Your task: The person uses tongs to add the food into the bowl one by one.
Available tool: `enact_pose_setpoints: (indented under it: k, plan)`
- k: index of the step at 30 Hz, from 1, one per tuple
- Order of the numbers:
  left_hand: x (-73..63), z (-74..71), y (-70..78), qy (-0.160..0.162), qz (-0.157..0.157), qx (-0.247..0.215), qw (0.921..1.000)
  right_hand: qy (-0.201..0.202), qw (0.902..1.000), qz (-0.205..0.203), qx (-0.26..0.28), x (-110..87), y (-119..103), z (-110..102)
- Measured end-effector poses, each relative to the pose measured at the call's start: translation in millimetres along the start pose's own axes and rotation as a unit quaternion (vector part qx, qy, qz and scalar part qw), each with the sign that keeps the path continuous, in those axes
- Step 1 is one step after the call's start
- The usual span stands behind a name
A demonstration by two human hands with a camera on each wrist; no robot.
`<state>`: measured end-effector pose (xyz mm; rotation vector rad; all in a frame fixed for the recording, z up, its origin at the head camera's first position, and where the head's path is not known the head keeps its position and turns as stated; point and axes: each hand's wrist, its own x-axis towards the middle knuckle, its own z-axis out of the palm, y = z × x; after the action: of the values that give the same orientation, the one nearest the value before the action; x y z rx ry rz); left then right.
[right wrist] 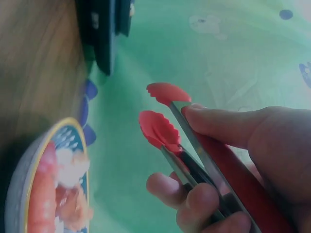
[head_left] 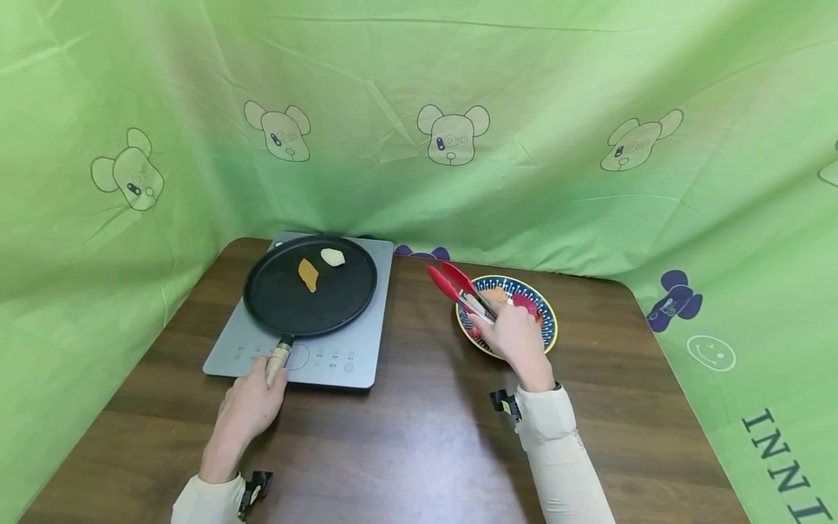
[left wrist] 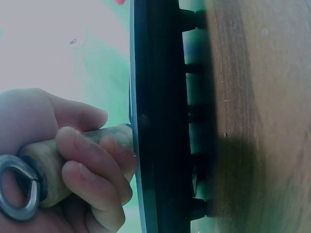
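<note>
Frying pan (head_left: 308, 309) on the cooktop (head_left: 376, 306), left side of table (head_left: 432, 429). Its handle (head_left: 280, 356) points near, slightly left; metal ring (left wrist: 33, 196) at the near end. Left hand (head_left: 252, 404): fingers curled round handle. In pan: orange slice (head_left: 308, 275), long axis roughly near–far, far end leaning left; pale slice (head_left: 332, 257) just beside it, far and right.

Right hand (head_left: 517, 338): thumb and fingers clamped on tongs (head_left: 447, 285), over the plate (head_left: 551, 336) at right. Tongs' long axis runs near-right to far-left; red tips apart, pointing far-left, beyond plate's left rim. Mixed food pieces (right wrist: 68, 189) on plate.
</note>
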<state>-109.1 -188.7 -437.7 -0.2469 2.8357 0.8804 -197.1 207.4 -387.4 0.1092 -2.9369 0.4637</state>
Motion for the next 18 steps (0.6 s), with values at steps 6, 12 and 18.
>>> enact_pose_setpoints:
  k: [6,12,18]
  plan:
    - [1.7,-0.2,0.2,0.001,0.001,-0.002,1.0000,0.000,0.9999,0.012,-0.001,-1.8,17.1,-0.7]
    - [2.5,0.1,0.0,0.002,0.007,-0.001,1.0000,-0.009,0.9996,0.022,-0.013,-5.3,30.0,0.0]
    - [0.9,1.7,-2.0,0.002,0.004,0.003,1.0000,-0.037,0.9978,0.040,-0.037,-9.0,37.2,2.6]
